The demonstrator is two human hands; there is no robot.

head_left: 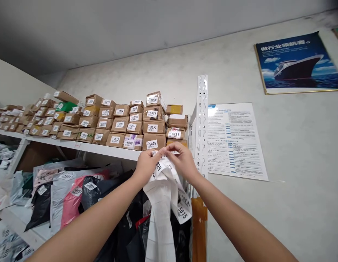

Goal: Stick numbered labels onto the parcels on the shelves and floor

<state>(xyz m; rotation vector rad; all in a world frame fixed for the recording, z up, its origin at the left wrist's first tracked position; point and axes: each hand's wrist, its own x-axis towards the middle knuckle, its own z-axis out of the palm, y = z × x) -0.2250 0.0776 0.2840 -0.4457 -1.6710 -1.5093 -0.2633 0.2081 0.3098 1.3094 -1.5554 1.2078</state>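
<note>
My left hand (147, 165) and my right hand (182, 160) meet in front of the upper shelf's right end, fingertips pinched together. Between them is a long strip of white number labels (159, 207), which hangs down in folds; 5015 can be read on one loop of it. Both hands are closed on its top part, and the exact spot they pinch is mostly covered by the fingers. Right behind and above the fingers stand stacked brown boxes, among them one labelled 5026 (154, 142) and one labelled 5031 (175, 133).
More labelled boxes (100, 123) line the white upper shelf (114, 151) to the left. Below lie bagged parcels, such as a pink one (72, 198). A white perforated post (202, 120) stands at the right, beside a printed notice (235, 142) and a ship poster (299, 65).
</note>
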